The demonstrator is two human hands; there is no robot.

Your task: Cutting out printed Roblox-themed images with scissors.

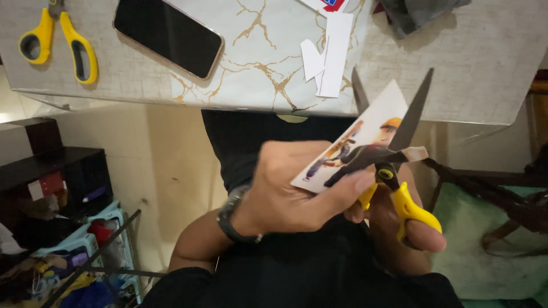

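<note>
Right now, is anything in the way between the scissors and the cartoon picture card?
Nothing visible is. The yellow-handled scissors in the right hand already have their open blades around the picture card, which the left hand holds by its lower edge. The left thumb lies close to the scissors' pivot.

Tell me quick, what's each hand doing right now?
Left hand: closed, holding a printed cartoon picture card.
Right hand: closed on the yellow-handled scissors, blades open across the card.
</note>
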